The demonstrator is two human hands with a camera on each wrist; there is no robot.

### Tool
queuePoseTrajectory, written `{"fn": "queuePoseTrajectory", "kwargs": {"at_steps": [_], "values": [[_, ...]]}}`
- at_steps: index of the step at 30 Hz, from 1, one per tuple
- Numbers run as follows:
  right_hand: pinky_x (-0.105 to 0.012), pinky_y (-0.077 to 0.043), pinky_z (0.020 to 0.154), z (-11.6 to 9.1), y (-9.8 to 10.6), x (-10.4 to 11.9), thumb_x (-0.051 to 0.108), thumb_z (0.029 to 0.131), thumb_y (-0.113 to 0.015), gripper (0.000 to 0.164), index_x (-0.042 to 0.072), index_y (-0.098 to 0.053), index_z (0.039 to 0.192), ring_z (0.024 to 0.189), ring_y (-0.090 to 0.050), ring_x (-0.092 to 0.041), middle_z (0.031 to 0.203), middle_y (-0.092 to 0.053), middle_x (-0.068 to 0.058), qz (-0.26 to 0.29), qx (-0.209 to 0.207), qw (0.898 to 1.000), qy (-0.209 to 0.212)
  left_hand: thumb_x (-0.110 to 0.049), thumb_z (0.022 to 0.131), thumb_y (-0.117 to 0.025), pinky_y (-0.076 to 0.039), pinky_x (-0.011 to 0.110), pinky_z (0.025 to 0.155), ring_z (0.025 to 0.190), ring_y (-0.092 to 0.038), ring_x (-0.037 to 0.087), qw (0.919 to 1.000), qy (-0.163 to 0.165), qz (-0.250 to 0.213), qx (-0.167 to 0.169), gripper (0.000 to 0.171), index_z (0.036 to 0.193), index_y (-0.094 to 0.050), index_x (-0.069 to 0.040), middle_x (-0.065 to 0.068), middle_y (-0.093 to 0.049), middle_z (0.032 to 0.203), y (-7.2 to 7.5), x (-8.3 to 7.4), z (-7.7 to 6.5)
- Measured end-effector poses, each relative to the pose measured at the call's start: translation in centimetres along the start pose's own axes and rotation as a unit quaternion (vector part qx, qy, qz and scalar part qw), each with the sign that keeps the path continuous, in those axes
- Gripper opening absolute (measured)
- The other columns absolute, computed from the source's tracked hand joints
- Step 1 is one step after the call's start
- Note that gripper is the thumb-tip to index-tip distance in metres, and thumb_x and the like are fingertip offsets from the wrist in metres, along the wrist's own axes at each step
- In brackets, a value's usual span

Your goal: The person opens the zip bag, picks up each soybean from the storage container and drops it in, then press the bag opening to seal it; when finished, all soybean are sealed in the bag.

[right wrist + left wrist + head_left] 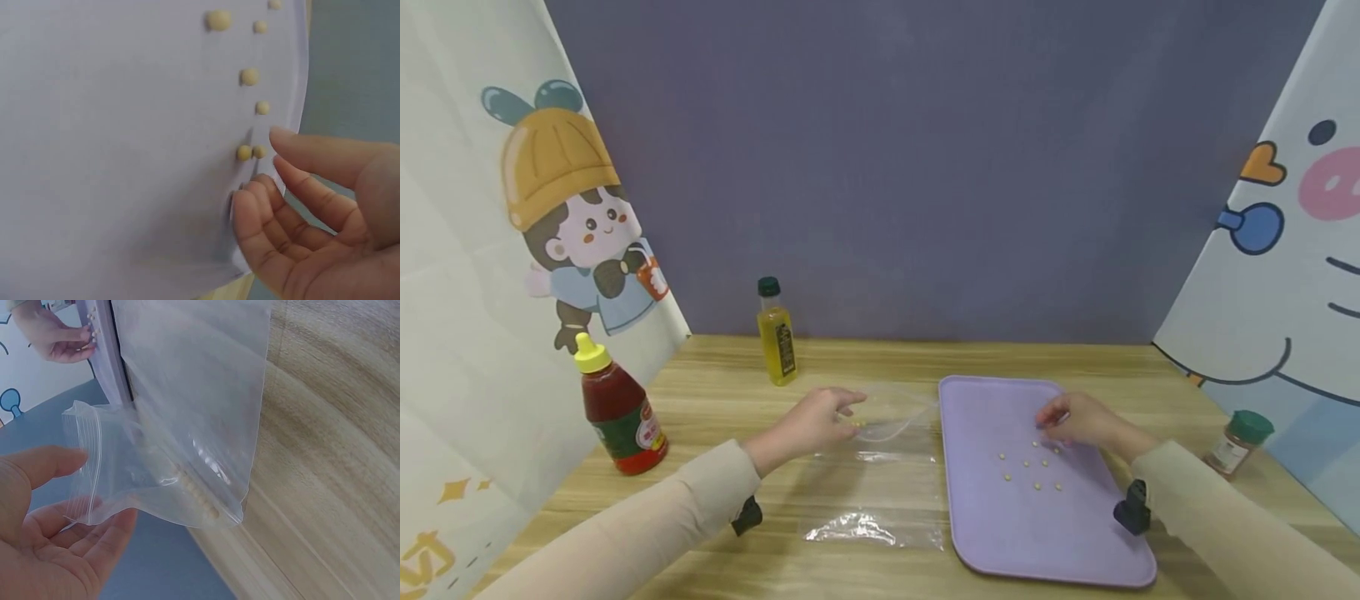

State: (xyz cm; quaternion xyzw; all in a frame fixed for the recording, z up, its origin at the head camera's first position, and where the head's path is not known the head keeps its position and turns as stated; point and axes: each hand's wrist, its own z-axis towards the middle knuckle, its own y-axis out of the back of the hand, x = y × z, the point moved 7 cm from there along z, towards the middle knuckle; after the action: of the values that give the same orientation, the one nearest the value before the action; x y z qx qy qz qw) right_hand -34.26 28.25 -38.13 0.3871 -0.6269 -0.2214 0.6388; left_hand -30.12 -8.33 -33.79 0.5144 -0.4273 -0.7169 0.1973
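My left hand (826,421) holds a clear zip bag (200,394) by its mouth, thumb at one edge of the zip strip and fingers at the other. The bag lies along the wooden table, its mouth raised and gaping. A row of pale yellow beans (197,495) shows through the plastic near a fold. On the right, my right hand (1078,419) is over the far right part of a lilac tray (1022,533). Its thumb and fingers are apart, close to two beans (244,152) side by side on the tray. Several more beans (1026,463) lie scattered there.
At the back left stands an oil bottle (777,337) with a dark green cap. A red sauce bottle (625,417) with a yellow cap is at the far left. A small green-lidded jar (1236,446) stands beyond my right forearm. A purple-grey panel (880,183) closes off the back.
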Motion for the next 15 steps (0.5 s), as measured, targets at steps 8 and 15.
{"fn": "queuePoseTrajectory", "kwargs": {"at_steps": [8, 15], "values": [[-0.026, -0.050, 0.053, 0.16, -0.63, -0.70, 0.006, 0.078, -0.077, 0.015, 0.000, -0.067, 0.087, 0.063, -0.054, -0.014, 0.074, -0.057, -0.002, -0.015, 0.004, 1.000, -0.017, -0.004, 0.080, -0.072, -0.061, 0.031, 0.078, 0.108, -0.065, 0.030, 0.9999, -0.004, 0.009, -0.004, 0.054, 0.132, -0.057, -0.001, 0.017, -0.060, 0.132, 0.05, -0.11, -0.03], [-0.028, -0.052, 0.053, 0.34, -0.63, -0.68, 0.004, 0.081, -0.072, 0.007, 0.000, -0.067, 0.082, 0.061, -0.055, -0.014, 0.068, -0.060, 0.000, -0.020, 0.005, 1.000, 0.001, -0.004, 0.080, -0.073, -0.061, 0.028, 0.075, 0.107, -0.065, 0.029, 0.9999, -0.001, 0.012, -0.007, 0.053, 0.131, -0.058, -0.003, 0.016, -0.061, 0.132, 0.18, -0.03, -0.13]]}}
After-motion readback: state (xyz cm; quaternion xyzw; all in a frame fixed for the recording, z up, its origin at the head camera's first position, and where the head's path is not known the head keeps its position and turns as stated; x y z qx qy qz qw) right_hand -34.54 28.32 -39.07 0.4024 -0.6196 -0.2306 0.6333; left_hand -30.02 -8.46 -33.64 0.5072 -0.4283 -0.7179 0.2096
